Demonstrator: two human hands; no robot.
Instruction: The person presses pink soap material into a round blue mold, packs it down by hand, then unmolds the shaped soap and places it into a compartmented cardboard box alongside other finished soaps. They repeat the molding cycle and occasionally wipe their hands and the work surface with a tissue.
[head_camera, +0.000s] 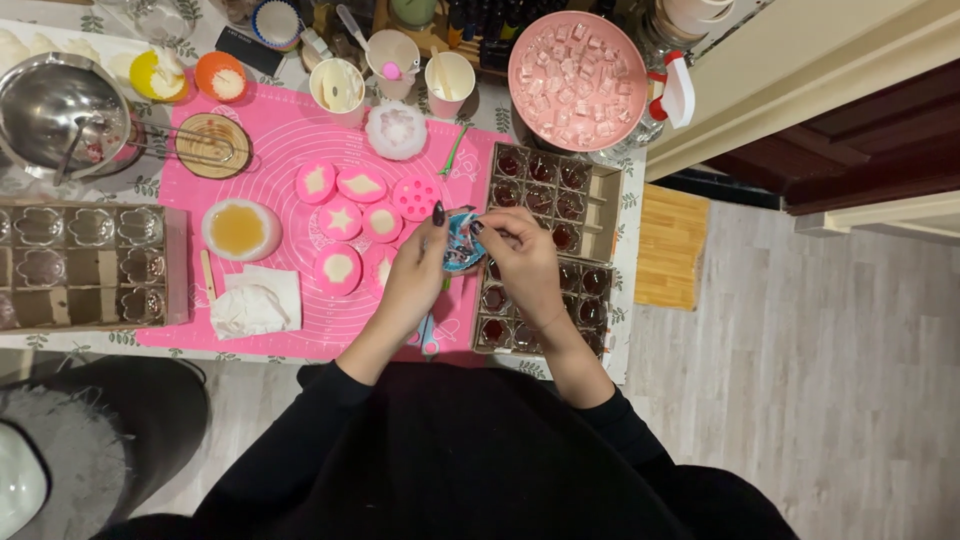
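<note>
Warm, even indoor light; sharp centre, soft shadows, slight edge distortion.

We see a person from above, dressed in a black long-sleeved top; the sleeves are pushed up the forearms, and the left hand (415, 275) has dark-polished nails (right hand (522, 262) nails hidden).

the left hand (415, 272) and right hand (520, 255) pinch a small glossy, crinkled wrapper (462, 242), blue-patterned, foil or plastic by its sheen. under them lies a smooth matt pink mat (290, 140), rubbery in look. on the right, plain brown cardboard trays (600, 200) hold shiny dark-red pieces. far left, a polished metal bowl (55, 105) mirrors the light. near left lies crumpled white paper (250, 308). a round wooden coaster (212, 145) sits far left.
</note>
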